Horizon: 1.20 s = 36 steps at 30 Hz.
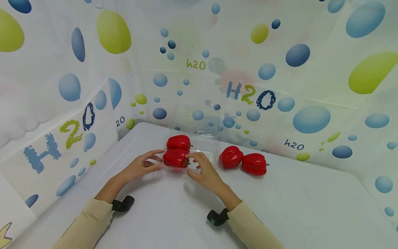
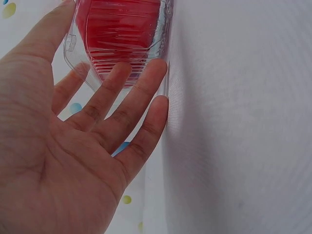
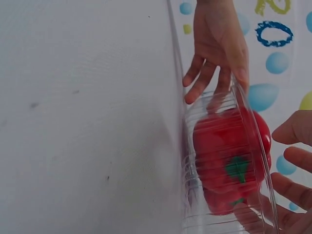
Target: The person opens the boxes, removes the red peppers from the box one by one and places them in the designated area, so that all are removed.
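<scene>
A clear plastic clamshell container (image 1: 206, 156) stands on the table with its lid (image 1: 196, 119) raised at the back. In its left half lie two red bell peppers, the front pepper (image 1: 173, 158) and the back pepper (image 1: 178, 142), green stems pointing right. My left hand (image 1: 140, 166) is at the container's left end. In the left wrist view, its fingers (image 2: 114, 87) are spread loosely against the clear wall, thumb up by the rim. My right hand (image 1: 207, 174) reaches over the front rim, its spread, bent fingers beside the front pepper's stem end; they grip nothing.
Two more red bell peppers, a left pepper (image 1: 231, 157) and a right pepper (image 1: 254, 164), lie side by side right of the container. A white cloth covers the table (image 1: 168, 214). A patterned curtain (image 1: 317, 86) hangs behind the table and along the left.
</scene>
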Tool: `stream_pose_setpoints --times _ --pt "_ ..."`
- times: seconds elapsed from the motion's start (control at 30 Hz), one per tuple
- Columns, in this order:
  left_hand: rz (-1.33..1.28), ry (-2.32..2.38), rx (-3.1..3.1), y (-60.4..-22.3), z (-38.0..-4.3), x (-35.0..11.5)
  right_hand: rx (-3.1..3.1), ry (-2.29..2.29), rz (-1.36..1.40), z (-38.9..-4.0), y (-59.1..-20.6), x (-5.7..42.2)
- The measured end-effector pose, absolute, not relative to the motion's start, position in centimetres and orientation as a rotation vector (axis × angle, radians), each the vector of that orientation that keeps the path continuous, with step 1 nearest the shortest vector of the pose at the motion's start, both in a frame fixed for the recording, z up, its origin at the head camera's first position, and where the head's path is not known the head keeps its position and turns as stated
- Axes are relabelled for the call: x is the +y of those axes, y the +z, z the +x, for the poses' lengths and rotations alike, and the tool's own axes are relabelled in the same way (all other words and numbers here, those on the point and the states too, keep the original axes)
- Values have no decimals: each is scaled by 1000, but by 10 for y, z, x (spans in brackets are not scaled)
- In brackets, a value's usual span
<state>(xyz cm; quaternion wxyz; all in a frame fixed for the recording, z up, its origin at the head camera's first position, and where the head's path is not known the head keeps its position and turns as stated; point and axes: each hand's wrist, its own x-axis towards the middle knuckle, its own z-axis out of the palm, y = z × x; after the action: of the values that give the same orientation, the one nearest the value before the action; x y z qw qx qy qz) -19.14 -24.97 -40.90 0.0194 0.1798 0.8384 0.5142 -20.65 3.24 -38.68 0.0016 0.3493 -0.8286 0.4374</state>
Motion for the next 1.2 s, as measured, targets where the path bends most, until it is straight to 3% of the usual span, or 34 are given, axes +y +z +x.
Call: stream_pose_setpoints --times 1.2 --pt "544 1582 2611 -407 -191 -249 -2830 1326 812 -220 -380 0"
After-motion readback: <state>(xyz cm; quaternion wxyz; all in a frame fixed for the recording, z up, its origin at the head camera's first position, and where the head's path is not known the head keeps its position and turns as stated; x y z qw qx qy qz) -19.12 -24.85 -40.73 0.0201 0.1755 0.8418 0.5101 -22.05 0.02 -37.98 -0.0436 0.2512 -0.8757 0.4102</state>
